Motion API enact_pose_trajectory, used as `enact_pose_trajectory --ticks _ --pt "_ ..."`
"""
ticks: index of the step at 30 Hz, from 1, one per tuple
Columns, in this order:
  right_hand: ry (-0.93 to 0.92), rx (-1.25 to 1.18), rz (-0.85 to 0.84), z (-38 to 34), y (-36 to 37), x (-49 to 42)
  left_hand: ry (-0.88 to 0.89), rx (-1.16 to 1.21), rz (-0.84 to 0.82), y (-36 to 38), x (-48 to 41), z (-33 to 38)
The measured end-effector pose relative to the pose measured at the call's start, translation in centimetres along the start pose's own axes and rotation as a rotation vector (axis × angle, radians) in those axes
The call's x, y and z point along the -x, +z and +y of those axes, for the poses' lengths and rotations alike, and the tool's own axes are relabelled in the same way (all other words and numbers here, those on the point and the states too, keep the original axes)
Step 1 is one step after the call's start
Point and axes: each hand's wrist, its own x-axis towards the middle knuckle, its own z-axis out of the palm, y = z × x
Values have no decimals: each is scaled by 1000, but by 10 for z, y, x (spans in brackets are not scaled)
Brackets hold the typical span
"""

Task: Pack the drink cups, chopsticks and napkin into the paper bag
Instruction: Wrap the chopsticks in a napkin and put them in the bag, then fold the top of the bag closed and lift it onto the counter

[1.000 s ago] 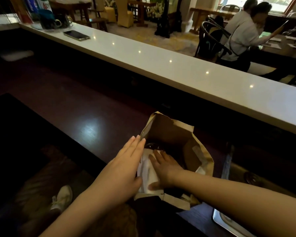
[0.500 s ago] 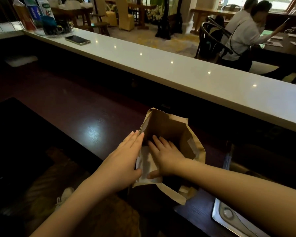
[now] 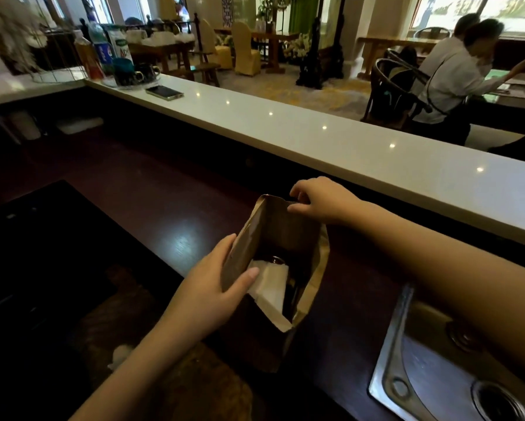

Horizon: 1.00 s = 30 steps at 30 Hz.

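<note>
A brown paper bag (image 3: 285,229) stands open on the dark counter, its mouth facing me. Inside lies a white napkin (image 3: 271,285) over the dark lid of a drink cup (image 3: 275,260); the rest of the contents are in shadow, and no chopsticks show. My left hand (image 3: 215,287) grips the bag's near left wall, thumb inside the mouth. My right hand (image 3: 318,202) pinches the bag's far top edge.
A steel sink (image 3: 455,366) is set into the counter at the right. A raised white bar top (image 3: 331,141) runs behind the bag, with a phone (image 3: 164,92), mugs and bottles at its far left. A seated person (image 3: 449,83) is beyond.
My right hand came out of the bag and went up to its far top edge. My left hand shifted from lying flat on the side to gripping the near wall. The napkin stays inside.
</note>
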Motion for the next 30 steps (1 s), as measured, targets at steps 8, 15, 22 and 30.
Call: enact_pose_trajectory --ticks 8,15,22,30 --pt "33 -241 87 18 16 -4 -67 35 121 35 42 4" --pt "193 -324 112 43 12 10 -8 -23 123 71 55 14" --pt "398 -357 125 77 7 41 109 119 276 79 16 10" --pt "576 -401 117 123 1 97 175 158 100 67 -49 6"
